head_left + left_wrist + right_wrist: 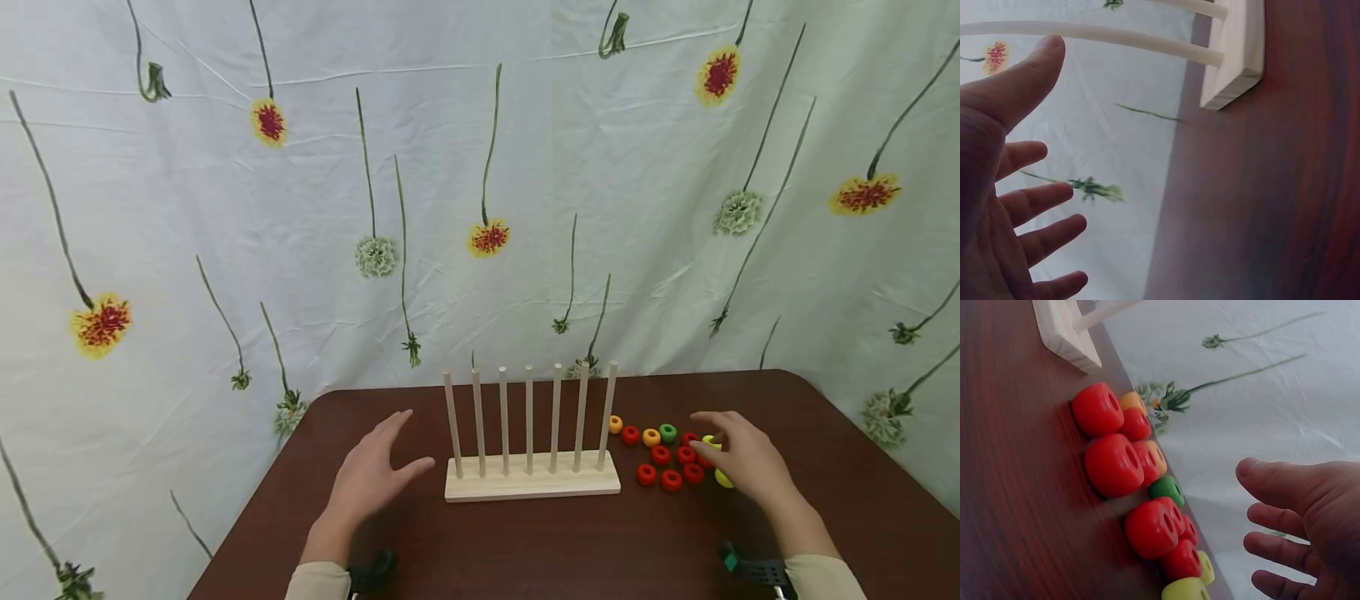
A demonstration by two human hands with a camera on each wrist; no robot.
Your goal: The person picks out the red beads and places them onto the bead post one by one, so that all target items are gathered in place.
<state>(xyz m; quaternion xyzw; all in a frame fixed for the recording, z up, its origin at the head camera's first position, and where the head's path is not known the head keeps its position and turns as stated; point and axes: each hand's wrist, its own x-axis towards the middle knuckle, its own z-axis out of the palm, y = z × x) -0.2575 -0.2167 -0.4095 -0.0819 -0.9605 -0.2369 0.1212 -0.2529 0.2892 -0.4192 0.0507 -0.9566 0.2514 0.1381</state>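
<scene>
A pale wooden peg rack (532, 487) stands upright on the table, with several bare pegs in a row. To its right lie several round beads with holes: red beads (671, 480), orange beads (651, 437), a green bead (667, 432) and yellow beads (723, 478). My left hand (371, 479) hovers left of the rack, fingers spread and holding nothing. Above the right edge of the bead group is my right hand (750, 458), thumb and fingers apart, with nothing between them. It hides part of the beads in the head view.
The dark brown table (525, 550) has rounded far corners. Behind it hangs a white cloth (450, 317) printed with flowers. A dark strap (371, 571) sits at the left wrist and another strap (757, 570) at the right.
</scene>
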